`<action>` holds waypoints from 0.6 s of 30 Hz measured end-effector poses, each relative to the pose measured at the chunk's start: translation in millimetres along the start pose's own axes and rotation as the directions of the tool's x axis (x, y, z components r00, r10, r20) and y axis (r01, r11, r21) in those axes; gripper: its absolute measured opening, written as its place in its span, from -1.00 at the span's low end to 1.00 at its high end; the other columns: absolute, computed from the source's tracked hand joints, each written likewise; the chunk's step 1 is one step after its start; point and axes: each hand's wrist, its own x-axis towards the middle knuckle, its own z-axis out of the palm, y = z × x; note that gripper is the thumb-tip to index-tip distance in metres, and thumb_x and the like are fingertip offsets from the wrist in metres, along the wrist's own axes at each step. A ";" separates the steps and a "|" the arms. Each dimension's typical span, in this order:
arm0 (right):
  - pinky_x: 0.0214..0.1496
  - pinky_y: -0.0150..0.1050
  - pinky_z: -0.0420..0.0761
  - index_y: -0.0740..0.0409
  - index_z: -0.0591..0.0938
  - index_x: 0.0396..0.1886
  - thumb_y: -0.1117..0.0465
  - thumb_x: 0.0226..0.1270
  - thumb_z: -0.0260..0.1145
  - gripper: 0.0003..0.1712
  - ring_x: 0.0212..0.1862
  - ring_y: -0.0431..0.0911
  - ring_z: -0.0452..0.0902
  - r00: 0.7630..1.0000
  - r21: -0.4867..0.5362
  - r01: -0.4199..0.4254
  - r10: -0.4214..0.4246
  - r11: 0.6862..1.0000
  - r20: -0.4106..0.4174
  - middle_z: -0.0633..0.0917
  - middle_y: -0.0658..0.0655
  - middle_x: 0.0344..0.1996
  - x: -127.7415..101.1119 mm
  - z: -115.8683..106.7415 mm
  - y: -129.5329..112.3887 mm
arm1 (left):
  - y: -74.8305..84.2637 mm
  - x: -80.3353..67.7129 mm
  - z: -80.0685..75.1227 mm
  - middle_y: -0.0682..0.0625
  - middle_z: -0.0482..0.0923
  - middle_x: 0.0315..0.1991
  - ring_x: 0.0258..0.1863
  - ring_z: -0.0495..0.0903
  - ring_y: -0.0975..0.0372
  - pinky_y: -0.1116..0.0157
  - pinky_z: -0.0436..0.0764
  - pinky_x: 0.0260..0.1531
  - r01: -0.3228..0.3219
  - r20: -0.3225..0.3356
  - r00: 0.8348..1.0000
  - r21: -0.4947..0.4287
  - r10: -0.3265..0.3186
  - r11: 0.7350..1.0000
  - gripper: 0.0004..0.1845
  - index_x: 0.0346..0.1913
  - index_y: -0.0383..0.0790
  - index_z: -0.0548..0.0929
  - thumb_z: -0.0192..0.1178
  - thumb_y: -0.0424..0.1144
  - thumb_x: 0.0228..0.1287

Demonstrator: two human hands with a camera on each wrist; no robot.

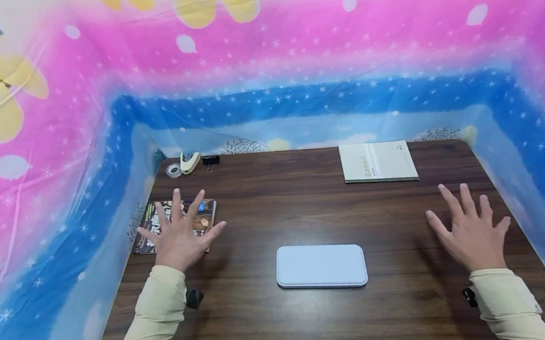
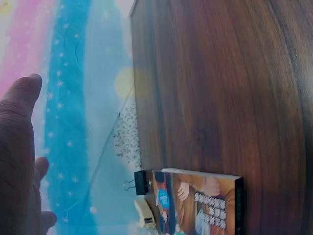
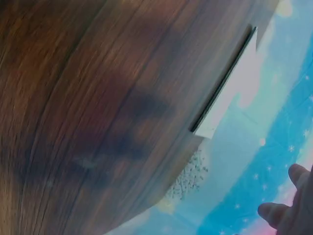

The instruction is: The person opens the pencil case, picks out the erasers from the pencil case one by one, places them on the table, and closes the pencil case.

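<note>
Comic book [image 1: 176,225] under left hand [image 1: 179,236]

The dark wooden table [image 1: 274,319] carries a white case [image 1: 320,265], booklet [image 1: 377,161], comic book [image 1: 148,233], tape roll [image 1: 174,170], stapler [image 1: 190,162] and binder clip [image 1: 210,160].

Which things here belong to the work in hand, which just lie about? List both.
In hand:
left hand, open, over the colourful book
right hand, open, over bare table

Lying about:
white flat case
pale Gambit booklet
tape roll
stapler
binder clip
</note>
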 end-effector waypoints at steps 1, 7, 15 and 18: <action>0.27 0.82 -0.17 -0.16 -0.01 0.76 -0.33 0.61 0.06 -0.08 0.60 0.52 -0.15 0.999 0.015 0.030 -0.029 0.999 -0.028 0.00 0.35 0.68 -1.1 1.2 -4.1 | 0.5 0.3 2.7 -0.15 -0.27 0.74 0.62 -0.37 -0.37 -0.69 -0.52 0.19 -0.018 -0.006 1.000 -0.004 0.018 1.000 0.04 0.71 0.32 0.06 0.18 0.55 0.26; 0.41 0.32 0.43 0.21 0.58 0.40 -0.12 0.67 0.10 -0.39 0.26 0.34 0.56 0.822 0.102 0.509 -0.448 0.855 -0.351 0.65 0.32 0.29 -12.3 30.1 -53.9 | 14.5 -4.1 34.9 -0.20 0.07 0.67 0.62 0.07 -0.19 -0.46 -0.06 0.48 -0.229 -0.010 0.972 -0.270 0.236 0.935 0.04 0.68 -0.10 0.13 0.43 0.17 0.31; 0.40 -0.05 0.57 0.26 0.71 0.24 0.10 0.74 0.05 -0.55 0.17 0.16 0.68 0.579 0.176 0.809 -0.709 0.561 -0.402 0.75 0.21 0.17 -64.3 87.7 -141.5 | 40.6 -26.8 101.3 -0.19 0.35 0.54 0.51 0.36 -0.05 -0.13 0.25 0.54 -0.229 0.076 0.913 -0.716 0.400 0.660 -0.01 0.62 -0.27 0.22 0.56 -0.21 0.22; 0.32 0.10 0.61 0.26 0.68 0.29 0.10 0.75 0.03 -0.54 0.25 0.13 0.65 0.574 0.182 0.818 -0.757 0.546 -0.312 0.73 0.19 0.22 -77.8 101.2 -155.8 | 47.3 -33.3 117.3 -0.16 0.40 0.52 0.51 0.37 0.00 -0.11 0.24 0.55 -0.230 0.107 0.890 -0.733 0.443 0.640 0.02 0.61 -0.28 0.22 0.58 -0.14 0.20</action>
